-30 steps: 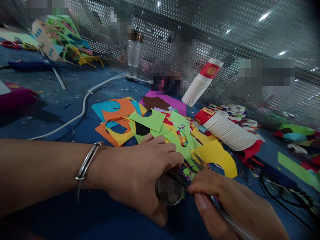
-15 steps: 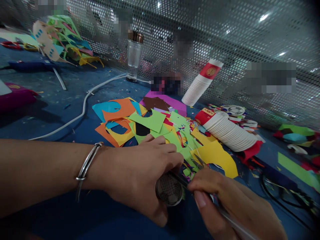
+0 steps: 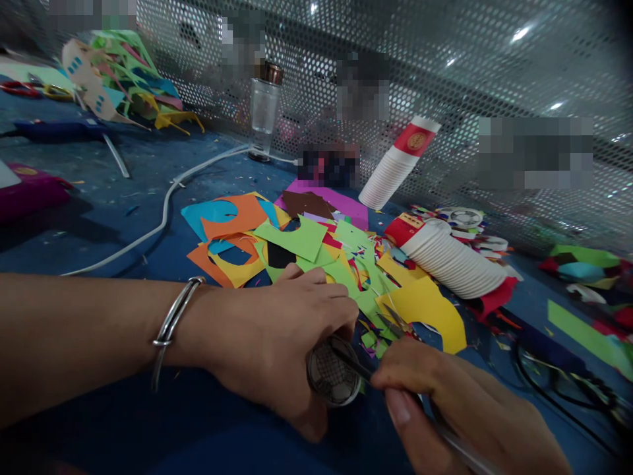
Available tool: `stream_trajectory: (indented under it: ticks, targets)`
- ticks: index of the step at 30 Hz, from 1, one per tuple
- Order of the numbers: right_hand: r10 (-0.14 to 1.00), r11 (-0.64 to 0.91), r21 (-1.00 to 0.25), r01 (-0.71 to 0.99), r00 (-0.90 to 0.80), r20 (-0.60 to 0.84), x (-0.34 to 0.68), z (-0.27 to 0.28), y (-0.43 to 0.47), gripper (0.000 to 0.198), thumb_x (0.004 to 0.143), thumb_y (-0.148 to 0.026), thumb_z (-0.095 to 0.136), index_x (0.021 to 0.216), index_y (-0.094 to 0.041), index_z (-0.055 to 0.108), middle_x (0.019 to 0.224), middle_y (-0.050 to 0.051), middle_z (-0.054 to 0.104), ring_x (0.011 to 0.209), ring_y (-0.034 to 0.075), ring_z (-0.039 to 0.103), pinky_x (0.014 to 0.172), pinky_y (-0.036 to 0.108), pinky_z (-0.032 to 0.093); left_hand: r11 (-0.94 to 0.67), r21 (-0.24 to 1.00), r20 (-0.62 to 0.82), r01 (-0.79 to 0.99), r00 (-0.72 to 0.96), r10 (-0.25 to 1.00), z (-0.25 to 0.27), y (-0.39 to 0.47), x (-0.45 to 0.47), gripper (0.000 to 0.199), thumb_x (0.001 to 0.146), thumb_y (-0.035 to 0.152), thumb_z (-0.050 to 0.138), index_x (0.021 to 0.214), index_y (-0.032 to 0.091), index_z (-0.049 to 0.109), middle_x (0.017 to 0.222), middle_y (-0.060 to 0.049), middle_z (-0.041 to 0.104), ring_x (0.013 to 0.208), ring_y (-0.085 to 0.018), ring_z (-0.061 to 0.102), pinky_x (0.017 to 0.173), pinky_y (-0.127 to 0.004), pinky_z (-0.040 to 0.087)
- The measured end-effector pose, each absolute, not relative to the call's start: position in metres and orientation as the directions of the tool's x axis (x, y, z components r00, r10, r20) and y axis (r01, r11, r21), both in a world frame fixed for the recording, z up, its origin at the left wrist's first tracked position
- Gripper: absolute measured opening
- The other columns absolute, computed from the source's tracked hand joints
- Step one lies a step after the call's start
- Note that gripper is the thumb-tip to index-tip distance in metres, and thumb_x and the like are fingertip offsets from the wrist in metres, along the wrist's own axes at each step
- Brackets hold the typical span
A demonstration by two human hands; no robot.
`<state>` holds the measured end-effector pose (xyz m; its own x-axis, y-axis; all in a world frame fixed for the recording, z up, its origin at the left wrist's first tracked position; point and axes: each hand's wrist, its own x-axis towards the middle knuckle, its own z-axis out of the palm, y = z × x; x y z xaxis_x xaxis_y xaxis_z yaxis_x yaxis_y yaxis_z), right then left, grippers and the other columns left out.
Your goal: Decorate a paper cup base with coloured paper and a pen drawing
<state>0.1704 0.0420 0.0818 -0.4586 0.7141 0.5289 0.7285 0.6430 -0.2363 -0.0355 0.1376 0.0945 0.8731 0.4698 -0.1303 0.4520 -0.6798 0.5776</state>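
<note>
My left hand (image 3: pixel 281 330), with a silver bangle at the wrist, is wrapped round a small round piece (image 3: pixel 334 379), apparently the base of a paper cup. Dark grid-like lines mark its pale face; its sides are hidden by my fingers. In my right hand (image 3: pixel 445 396) is a slim pen-like tool (image 3: pixel 363 371) with a dark front and a clear barrel. Its tip is at the upper part of the marked face; whether it touches, I cannot tell. Scissor blades (image 3: pixel 393 321) lie just beyond my right fingers, beside yellow paper (image 3: pixel 425 307).
Cut coloured paper (image 3: pixel 297 237) covers the middle of the blue table. Stacked paper cups stand leaning (image 3: pixel 390 168) and lie sideways (image 3: pixel 452 260). A glass bottle (image 3: pixel 264 119), white cable (image 3: pixel 171 201), glue gun (image 3: pixel 64 130) and eyeglasses (image 3: pixel 558 389) are around, before a perforated metal screen (image 3: pixel 306 92).
The dark tip of the tool has shifted slightly left and down over the marked face. My left hand keeps its hold, almost still.
</note>
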Motion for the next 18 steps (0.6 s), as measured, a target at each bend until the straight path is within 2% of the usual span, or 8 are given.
stream_trajectory:
  ticks: [5, 13, 18]
  targets:
    - [0.743, 0.605, -0.251, 0.755, -0.423, 0.518, 0.1687, 0.0808, 0.0397, 0.028, 0.086, -0.004, 0.047, 0.092, -0.029, 0.056, 0.076, -0.006, 0.075, 0.062, 0.013, 0.073, 0.062, 0.024, 0.056, -0.688, 0.592, -0.101, 0.42, 0.885, 0.454, 0.0937, 0.138, -0.037, 0.054, 0.057, 0.044, 0.091, 0.095, 0.024, 0.057, 0.099, 0.005, 0.058, 0.102, -0.024, 0.054, 0.093, -0.045, 0.036]
    - [0.711, 0.627, -0.202, 0.752, -0.446, 0.544, 0.1679, 0.0821, 0.0406, 0.025, 0.084, -0.008, 0.048, 0.092, -0.029, 0.056, 0.077, -0.003, 0.077, 0.065, 0.018, 0.078, 0.064, 0.028, 0.061, -0.687, 0.597, -0.102, 0.415, 0.888, 0.448, 0.0941, 0.1385, -0.0376, 0.054, 0.058, 0.044, 0.092, 0.094, 0.023, 0.057, 0.099, 0.003, 0.06, 0.103, -0.026, 0.054, 0.096, -0.049, 0.036]
    - [0.737, 0.628, -0.232, 0.743, -0.471, 0.484, 0.1679, 0.0844, 0.0399, 0.03, 0.086, -0.004, 0.048, 0.099, -0.03, 0.056, 0.079, -0.004, 0.078, 0.07, 0.017, 0.079, 0.064, 0.027, 0.06, -0.68, 0.603, -0.105, 0.417, 0.887, 0.45, 0.0933, 0.1381, -0.0377, 0.055, 0.058, 0.043, 0.092, 0.095, 0.023, 0.057, 0.102, 0.003, 0.06, 0.104, -0.025, 0.055, 0.099, -0.05, 0.036]
